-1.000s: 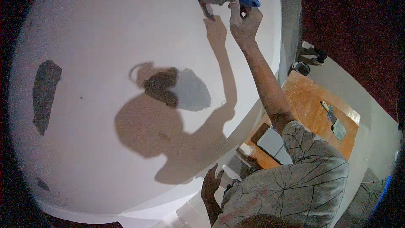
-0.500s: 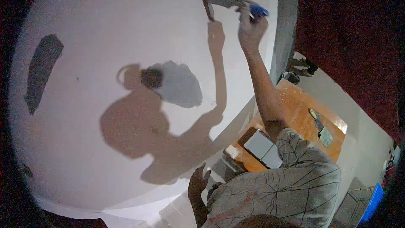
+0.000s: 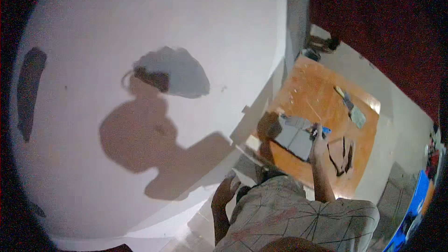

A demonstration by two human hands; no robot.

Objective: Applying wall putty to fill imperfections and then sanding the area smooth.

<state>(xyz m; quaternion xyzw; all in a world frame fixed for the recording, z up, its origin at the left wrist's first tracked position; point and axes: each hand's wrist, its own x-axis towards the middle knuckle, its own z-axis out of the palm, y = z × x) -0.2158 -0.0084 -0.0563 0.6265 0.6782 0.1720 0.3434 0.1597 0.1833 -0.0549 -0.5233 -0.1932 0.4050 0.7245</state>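
My right hand [image 3: 319, 145] is closed around the blue handle of a putty knife [image 3: 325, 130]. It is over the wooden board, at the right edge of a grey rectangular slab or tray [image 3: 291, 137] with a dark rim. The knife's blade is hard to tell from the grey surface. My left hand [image 3: 225, 192] hangs low beside my body, its fingers loosely apart and nothing visible in them. On the white wall [image 3: 93, 32] to the left, a large grey patch [image 3: 186, 72] is partly covered by my shadow.
An orange-brown wooden board [image 3: 303, 84] carries a second putty knife [image 3: 357, 116] with a pale handle. Dark grey patches [image 3: 31, 93] mark the wall's far left. A blue object [image 3: 413, 210] is at the lower right; dark items [image 3: 324, 43] lie on the floor beyond the board.
My right hand has come down from the upper wall to the grey slab or tray, still holding the putty knife. A dark streak shows high on the wall. My left hand stays low.
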